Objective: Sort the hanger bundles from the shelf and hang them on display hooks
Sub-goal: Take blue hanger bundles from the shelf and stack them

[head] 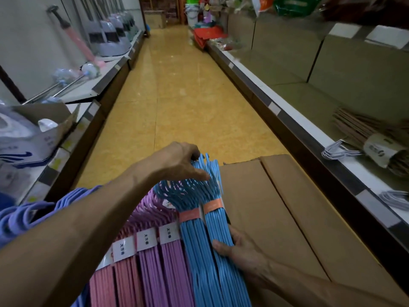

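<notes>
Two blue hanger bundles [205, 242] with orange bands lie side by side against a brown cardboard box [287, 218]. My left hand [177, 162] curls over their hook ends at the top. My right hand [239, 251] holds the lower right edge of the rightmost blue bundle, thumb on its face. To the left lie purple hanger bundles [168, 262] and pink hanger bundles [110, 284] with white labels. Loose lilac hangers [26, 213] hang under my left forearm.
A yellow tiled aisle [177, 96] runs ahead between shelves. The right shelf [332, 134] holds brown hanger bundles [371, 138] and white hangers. The left shelf [93, 85] carries dustpans, mops and an open carton. Buckets and goods stand at the far end.
</notes>
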Available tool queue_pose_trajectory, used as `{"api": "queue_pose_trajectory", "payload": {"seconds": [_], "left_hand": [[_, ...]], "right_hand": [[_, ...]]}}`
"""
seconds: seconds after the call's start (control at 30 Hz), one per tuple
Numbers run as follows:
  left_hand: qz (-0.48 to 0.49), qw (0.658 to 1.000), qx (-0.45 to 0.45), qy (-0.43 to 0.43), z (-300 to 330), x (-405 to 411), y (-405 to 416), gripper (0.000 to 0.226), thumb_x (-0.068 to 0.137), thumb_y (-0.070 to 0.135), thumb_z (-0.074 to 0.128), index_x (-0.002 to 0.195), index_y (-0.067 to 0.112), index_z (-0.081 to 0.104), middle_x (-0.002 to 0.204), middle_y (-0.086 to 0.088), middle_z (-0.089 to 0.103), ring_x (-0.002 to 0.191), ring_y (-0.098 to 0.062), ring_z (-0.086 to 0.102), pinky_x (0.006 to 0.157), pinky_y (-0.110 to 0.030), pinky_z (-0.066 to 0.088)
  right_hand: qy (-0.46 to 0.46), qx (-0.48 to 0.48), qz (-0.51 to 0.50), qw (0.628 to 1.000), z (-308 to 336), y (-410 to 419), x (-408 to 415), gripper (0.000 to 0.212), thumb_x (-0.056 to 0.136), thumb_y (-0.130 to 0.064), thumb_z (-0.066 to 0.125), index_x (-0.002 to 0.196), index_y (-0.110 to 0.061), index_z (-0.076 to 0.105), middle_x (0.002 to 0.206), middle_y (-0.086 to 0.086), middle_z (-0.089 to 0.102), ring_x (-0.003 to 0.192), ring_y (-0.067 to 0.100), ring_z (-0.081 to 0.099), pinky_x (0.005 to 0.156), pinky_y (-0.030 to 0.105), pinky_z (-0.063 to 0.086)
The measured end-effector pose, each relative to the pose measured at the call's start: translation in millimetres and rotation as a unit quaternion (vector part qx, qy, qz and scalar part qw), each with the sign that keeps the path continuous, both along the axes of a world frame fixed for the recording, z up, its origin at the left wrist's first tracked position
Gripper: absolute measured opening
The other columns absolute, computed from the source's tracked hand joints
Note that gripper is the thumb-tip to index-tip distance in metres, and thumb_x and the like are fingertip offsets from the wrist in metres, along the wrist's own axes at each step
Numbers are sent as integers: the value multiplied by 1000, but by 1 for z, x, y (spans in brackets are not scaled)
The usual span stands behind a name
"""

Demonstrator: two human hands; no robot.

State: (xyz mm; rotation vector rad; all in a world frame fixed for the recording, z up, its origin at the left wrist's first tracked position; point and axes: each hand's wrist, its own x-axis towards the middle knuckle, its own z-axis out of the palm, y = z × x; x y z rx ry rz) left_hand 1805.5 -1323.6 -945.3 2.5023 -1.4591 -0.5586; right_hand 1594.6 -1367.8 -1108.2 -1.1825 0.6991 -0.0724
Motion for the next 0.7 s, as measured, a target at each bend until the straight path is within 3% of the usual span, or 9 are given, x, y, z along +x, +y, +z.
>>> {"api": "queue_pose_trajectory", "payload": {"seconds": [0.2,0.33,0.4,0.47,0.53,0.6,0.7], "left_hand": [[5,1000,9,3,-4,7,5,71,74,59,75,129,20,55,128,-2,61,105,-16,57,81,-26,45],[6,999,-33,22,4,7,4,69,76,62,71,130,22,56,129,2,60,111,-13,56,87,-25,44],[8,995,-95,38,9,3,2,56,80,61,67,123,25,61,120,7,63,110,-9,59,86,-23,46],[4,984,-171,53,13,-7,-4,38,84,55,66,112,29,68,109,15,68,100,0,63,81,-21,50],[0,968,-241,69,16,-20,-12,19,88,46,67,101,32,71,99,16,71,92,5,64,79,-18,51],[1,951,-290,108,17,-36,-21,9,90,38,67,95,33,73,94,16,73,89,5,66,73,-14,49],[-9,939,-304,160,20,-61,-36,9,91,39,66,95,37,74,95,19,73,87,4,66,71,-19,47]], "right_hand": [[45,-97,78,991,-2,-9,2,26,96,-12,63,122,-14,60,116,10,71,105,23,70,93,44,57],[70,-122,101,985,1,-15,1,29,93,-19,68,120,-13,60,115,7,71,105,20,69,96,42,55],[75,-158,105,979,5,-18,-4,24,91,-20,70,111,-17,59,104,-1,71,93,8,69,89,27,57],[95,-231,106,963,12,-24,-14,21,90,-23,70,105,-19,56,85,-10,63,69,-7,60,69,12,50],[99,-291,106,946,19,-31,-26,26,90,-24,68,111,-16,56,80,-10,57,59,-7,52,61,11,43],[89,-336,107,932,27,-38,-39,30,91,-25,67,117,-14,57,87,-6,59,68,1,52,65,12,41],[76,-358,99,925,40,-51,-59,26,93,-21,63,118,-12,59,94,-2,60,78,7,52,69,13,42]]}}
